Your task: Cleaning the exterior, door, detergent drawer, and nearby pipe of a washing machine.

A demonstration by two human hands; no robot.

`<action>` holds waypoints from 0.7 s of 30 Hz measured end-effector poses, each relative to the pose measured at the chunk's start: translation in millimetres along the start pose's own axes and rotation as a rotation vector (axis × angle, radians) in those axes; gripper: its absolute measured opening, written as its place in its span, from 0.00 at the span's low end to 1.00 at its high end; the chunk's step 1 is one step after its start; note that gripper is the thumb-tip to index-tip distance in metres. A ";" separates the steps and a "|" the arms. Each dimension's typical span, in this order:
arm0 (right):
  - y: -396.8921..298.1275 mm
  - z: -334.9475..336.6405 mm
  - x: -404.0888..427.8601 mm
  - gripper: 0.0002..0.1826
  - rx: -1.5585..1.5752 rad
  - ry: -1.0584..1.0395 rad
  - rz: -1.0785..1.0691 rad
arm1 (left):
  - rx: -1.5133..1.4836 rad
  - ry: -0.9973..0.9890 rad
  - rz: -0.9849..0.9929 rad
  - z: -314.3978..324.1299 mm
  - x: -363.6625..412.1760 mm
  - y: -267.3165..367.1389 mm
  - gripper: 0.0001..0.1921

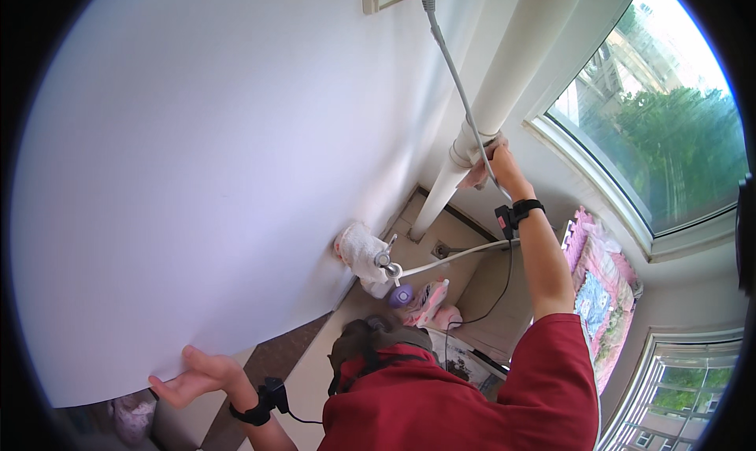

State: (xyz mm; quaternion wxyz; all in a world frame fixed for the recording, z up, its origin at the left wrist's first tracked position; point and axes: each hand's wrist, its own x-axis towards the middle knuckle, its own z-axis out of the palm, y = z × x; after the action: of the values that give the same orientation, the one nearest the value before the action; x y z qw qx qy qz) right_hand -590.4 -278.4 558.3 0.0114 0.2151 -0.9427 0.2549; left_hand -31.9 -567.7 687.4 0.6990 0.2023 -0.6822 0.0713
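High on the right, my right hand (503, 166) grips a pinkish-brown cloth (474, 177). The cloth is pressed against a white drainpipe (495, 79), just below a pipe collar. A grey power cord (458, 79) hangs in front of the pipe and passes close to that hand. My left hand (204, 375) is at the lower left with its fingers apart, beside the edge of the white wall (195, 185). It holds nothing, and its fingertips appear to touch that edge. Both wrists wear black straps with small devices.
A tap (387, 262) with a white cloth (360, 250) hung over its pipe juts from the wall. Below are a white hose (455, 256), a floor drain (440, 249) and a purple-capped container (401, 296). Folded bedding (602, 303) and foam mats lie under the window (661, 120).
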 end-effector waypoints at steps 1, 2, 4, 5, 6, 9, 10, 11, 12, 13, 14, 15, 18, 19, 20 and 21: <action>-4.3 -2.8 -3.4 0.17 0.005 0.002 -0.003 | 0.005 -0.001 0.004 -0.8 -0.3 -0.8 0.30; -7.8 -7.2 -6.7 0.15 0.034 -0.030 -0.032 | 0.005 0.003 0.008 -1.7 0.2 -1.7 0.30; -12.6 -19.1 -10.7 0.14 0.054 -0.051 -0.070 | 0.017 -0.012 -0.015 0.1 -0.8 1.1 0.29; -15.8 -21.8 -14.9 0.13 0.025 -0.027 -0.084 | 0.016 -0.003 -0.019 0.5 -0.4 1.0 0.29; -17.8 -25.3 -19.7 0.12 -0.006 -0.002 -0.094 | 0.024 -0.007 -0.005 0.5 0.5 0.1 0.29; -22.9 -32.8 -28.3 0.12 -0.027 0.032 -0.183 | 0.022 -0.005 -0.016 0.3 -0.7 -0.3 0.29; -19.2 -31.1 -28.9 0.13 -0.059 0.080 -0.245 | 0.016 -0.003 -0.035 0.0 -1.2 -0.1 0.29; -16.9 -32.3 -28.8 0.13 -0.061 0.082 -0.243 | 0.013 -0.003 -0.037 -0.2 -1.5 -0.3 0.29; -21.3 -33.5 -29.9 0.14 0.015 0.094 -0.180 | 0.018 -0.002 -0.030 -1.0 -1.6 -1.5 0.29; -25.8 -34.3 -30.8 0.14 0.093 0.105 -0.117 | 0.025 -0.001 -0.022 -2.0 -1.9 -1.8 0.29; -30.4 -35.7 -30.2 0.14 0.095 0.102 -0.118 | 0.028 -0.003 -0.021 -3.0 -2.8 -1.3 0.29; -37.5 -41.0 -28.7 0.14 0.171 0.109 -0.031 | 0.028 -0.007 -0.040 -1.7 -4.1 -1.5 0.30; -29.7 -38.6 -17.6 0.14 0.267 0.094 0.086 | 0.044 -0.013 -0.051 -2.8 -5.6 -2.7 0.31; -21.3 -35.2 -13.9 0.14 0.283 0.073 0.110 | 0.064 -0.012 -0.047 -2.8 -5.4 -1.5 0.31; -14.8 -27.1 -13.0 0.14 0.280 0.077 0.114 | 0.058 -0.013 -0.049 -1.8 -4.4 -1.7 0.31; -11.7 -18.4 -12.9 0.13 0.417 0.099 0.151 | 0.032 -0.004 -0.044 -1.8 -4.1 -2.3 0.31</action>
State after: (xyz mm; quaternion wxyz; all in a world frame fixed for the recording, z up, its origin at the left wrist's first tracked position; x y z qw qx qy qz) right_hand -575.5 -273.4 578.3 -0.0060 0.1289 -0.8812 0.4547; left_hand -29.7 -568.3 682.9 0.6956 0.2287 -0.6778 0.0663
